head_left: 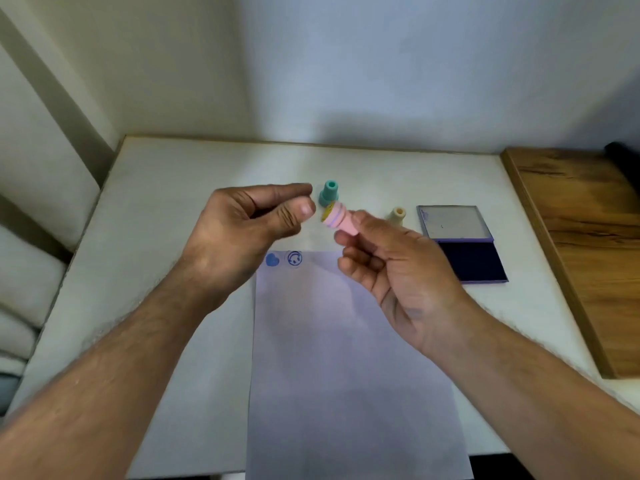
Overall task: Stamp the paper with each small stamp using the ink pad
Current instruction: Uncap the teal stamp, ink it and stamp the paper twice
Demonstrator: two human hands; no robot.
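Gripped by its narrow stem in the right hand (pixel 391 258), a pink stamp (pixel 339 221) is held tilted above the paper (pixel 346 358), its yellowish face turned toward the left hand (pixel 249 230), whose thumb and forefinger are curled close together but hold nothing. Smudged ink or a crooked print could be caused by careless pressing. Two blue marks are seen at the sheet's top edge. The open ink pad (pixel 469 259) lies on the desk (pixel 166 209), beside smooth, flared teal (pixel 328 194) and cream (pixel 397 216) stamps.
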